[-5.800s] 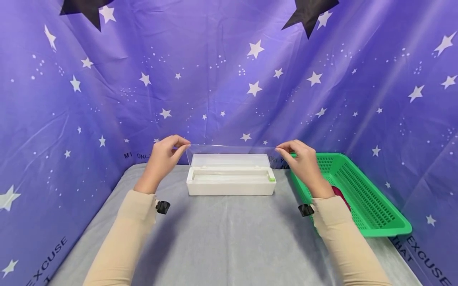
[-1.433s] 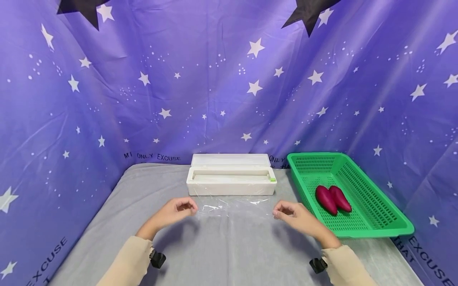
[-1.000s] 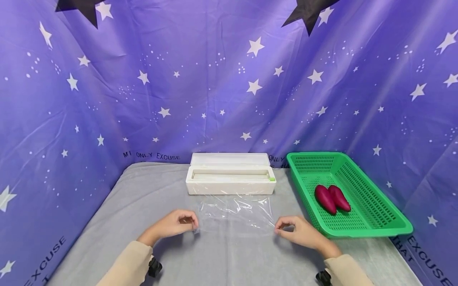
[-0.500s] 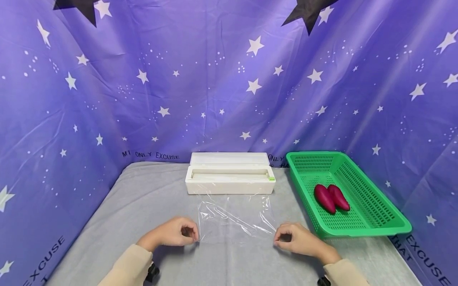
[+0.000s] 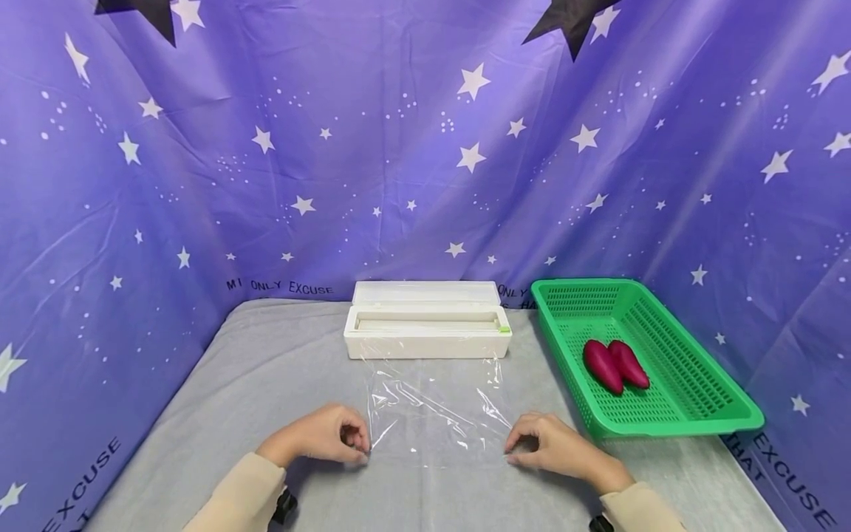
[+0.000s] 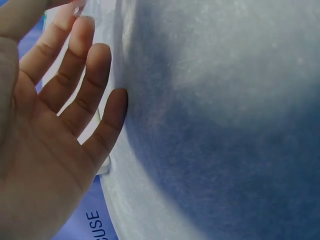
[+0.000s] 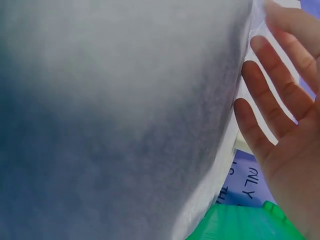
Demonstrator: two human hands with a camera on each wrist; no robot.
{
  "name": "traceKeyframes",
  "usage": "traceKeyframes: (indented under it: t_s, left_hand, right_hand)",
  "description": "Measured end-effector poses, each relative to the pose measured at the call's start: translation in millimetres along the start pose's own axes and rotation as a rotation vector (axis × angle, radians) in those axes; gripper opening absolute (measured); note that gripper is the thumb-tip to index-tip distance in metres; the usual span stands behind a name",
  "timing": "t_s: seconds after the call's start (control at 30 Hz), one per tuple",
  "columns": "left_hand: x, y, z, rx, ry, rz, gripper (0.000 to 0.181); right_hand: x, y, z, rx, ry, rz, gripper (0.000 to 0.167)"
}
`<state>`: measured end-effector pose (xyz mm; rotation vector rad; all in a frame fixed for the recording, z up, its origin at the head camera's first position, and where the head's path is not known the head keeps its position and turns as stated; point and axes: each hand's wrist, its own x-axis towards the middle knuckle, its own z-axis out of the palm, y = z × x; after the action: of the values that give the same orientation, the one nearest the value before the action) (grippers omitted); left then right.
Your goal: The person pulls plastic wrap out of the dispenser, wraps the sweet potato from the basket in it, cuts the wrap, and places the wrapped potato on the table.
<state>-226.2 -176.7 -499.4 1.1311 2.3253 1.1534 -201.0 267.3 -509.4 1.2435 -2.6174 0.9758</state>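
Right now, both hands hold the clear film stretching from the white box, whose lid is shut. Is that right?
No: the head view shows the lid open, not shut. The left hand and right hand do hold the clear film.

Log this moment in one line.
left hand: pinches cling film; right hand: pinches cling film; white dispenser: lid open; sweet potatoes: in green basket

Both hands (image 5: 332, 434) (image 5: 555, 447) apart in pinch grips

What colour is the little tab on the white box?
The tab is bright green, clearest in the head view.
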Motion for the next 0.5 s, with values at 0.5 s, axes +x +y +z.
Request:
traceKeyframes:
  t_s: [0.5]
  left_hand:
    - [1.4, 9.3, -11.3, 0.009, 0.015, 0.011, 0.023]
  right_hand:
    - [6.0, -15, -16, -0.019, -0.01, 0.057, 0.016]
